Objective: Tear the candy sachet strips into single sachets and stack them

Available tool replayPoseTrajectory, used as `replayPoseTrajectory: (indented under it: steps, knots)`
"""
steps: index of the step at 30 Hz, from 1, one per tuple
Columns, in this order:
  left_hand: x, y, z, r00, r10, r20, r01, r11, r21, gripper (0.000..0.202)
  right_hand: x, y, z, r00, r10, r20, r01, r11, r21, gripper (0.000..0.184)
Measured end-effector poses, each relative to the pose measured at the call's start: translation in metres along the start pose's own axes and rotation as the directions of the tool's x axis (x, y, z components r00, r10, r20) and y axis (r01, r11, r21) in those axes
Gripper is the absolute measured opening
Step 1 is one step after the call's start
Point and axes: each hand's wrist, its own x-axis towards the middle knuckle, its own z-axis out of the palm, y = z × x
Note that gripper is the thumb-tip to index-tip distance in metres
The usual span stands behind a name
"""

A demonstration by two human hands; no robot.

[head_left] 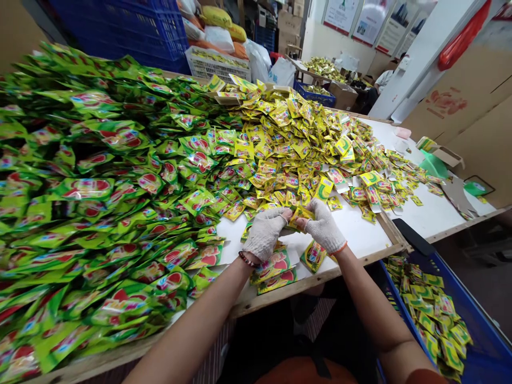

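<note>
Over the front of the white table, my left hand (264, 233) and my right hand (325, 226), both in pale knit gloves with bare fingertips, pinch a small yellow packet (301, 215) between them. What lies under the fingers is partly hidden. Close below my left hand are flat cards with watermelon prints (276, 278). A green and yellow packet (313, 256) lies just below my right hand. Beyond the hands rises a heap of small yellow packets (296, 138), with a few yellow cartons (324, 188) on it.
Larger green watermelon packets (120, 197) form a big pile on the left. At lower right, a blue crate (476, 320) holds filled yellow and green cartons. Behind the table stand stacked blue crates (132, 32) and a white basket (218, 65). Another person (384, 80) is at far right.
</note>
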Motion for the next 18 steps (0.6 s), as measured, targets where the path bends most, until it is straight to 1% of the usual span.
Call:
replayPoseTrajectory:
  steps: [2,4,6,8,10,12,14,15,17,18]
  knots:
    - [-0.001,-0.003,0.003,1.000,-0.010,0.024,0.010,1.000,0.007,0.046,-0.001,0.001,0.003,0.999,0.003,0.052,-0.003,1.000,-0.007,0.034]
    - [-0.001,-0.005,0.005,0.999,-0.012,0.049,0.011,1.000,0.016,0.046,-0.002,0.003,0.004,0.993,-0.002,0.120,0.002,1.000,0.003,0.044]
    - [-0.002,-0.005,0.007,1.000,-0.005,0.031,0.006,1.000,-0.006,0.046,-0.003,0.004,0.005,0.991,0.007,0.133,-0.010,1.000,0.021,0.049]
    - [-0.003,-0.004,0.010,1.000,0.007,-0.006,-0.008,1.000,-0.029,0.046,-0.004,0.005,0.006,0.992,0.030,0.125,-0.036,0.998,0.050,0.042]
    - [-0.004,-0.003,0.011,0.999,0.033,-0.010,-0.033,0.999,0.020,0.046,-0.002,0.007,0.004,0.991,0.050,0.125,-0.059,0.996,0.072,0.032]
    - [-0.004,-0.002,0.012,0.997,0.079,-0.019,-0.075,0.984,0.164,0.045,0.004,0.012,-0.003,0.993,0.077,0.092,-0.085,0.992,0.088,0.026]
    - [-0.004,0.000,0.010,0.987,0.157,-0.048,-0.132,0.935,0.329,0.042,0.015,0.020,-0.018,0.992,0.123,0.009,-0.123,0.988,0.092,0.028]
    - [-0.003,0.002,0.008,0.979,0.198,-0.056,-0.162,0.909,0.384,0.040,0.022,0.025,-0.028,0.989,0.142,-0.036,-0.138,0.987,0.085,0.030]
    - [-0.001,0.003,0.005,0.961,0.269,-0.058,-0.221,0.880,0.420,0.036,0.039,0.037,-0.047,0.976,0.178,-0.123,-0.174,0.984,0.039,0.034]
    - [0.001,0.003,0.003,0.955,0.289,-0.058,-0.240,0.878,0.414,0.035,0.047,0.043,-0.053,0.973,0.187,-0.133,-0.186,0.982,0.017,0.035]
